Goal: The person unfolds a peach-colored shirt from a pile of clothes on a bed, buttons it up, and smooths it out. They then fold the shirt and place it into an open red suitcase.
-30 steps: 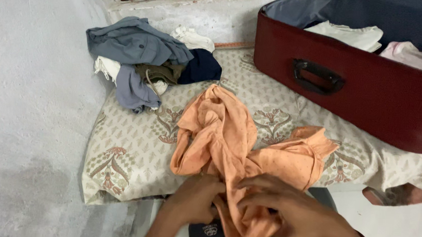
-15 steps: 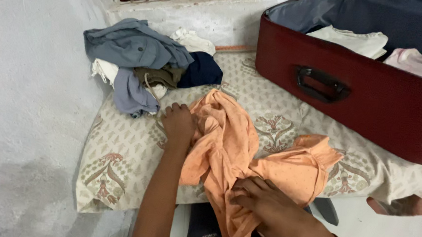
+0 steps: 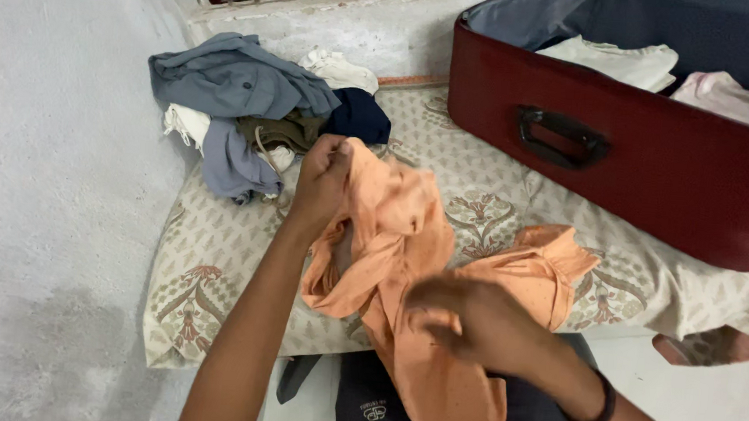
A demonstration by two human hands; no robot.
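An orange dotted garment (image 3: 408,239) lies crumpled over a patterned mattress (image 3: 231,253) and hangs down toward my lap. My left hand (image 3: 322,179) grips its far upper edge and lifts it off the mattress. My right hand (image 3: 472,318), blurred by motion, pinches the cloth lower down, near my body. A dark band sits on my right wrist.
A heap of grey, navy, olive and white clothes (image 3: 250,109) lies at the mattress's far left corner. An open maroon suitcase (image 3: 641,168) with a black handle holds folded pale clothes at the right. Grey concrete floor (image 3: 52,170) spreads to the left.
My left hand went from my lap out to the garment's far edge, closed on it and raised it. My right hand lifted slightly with the lower cloth.
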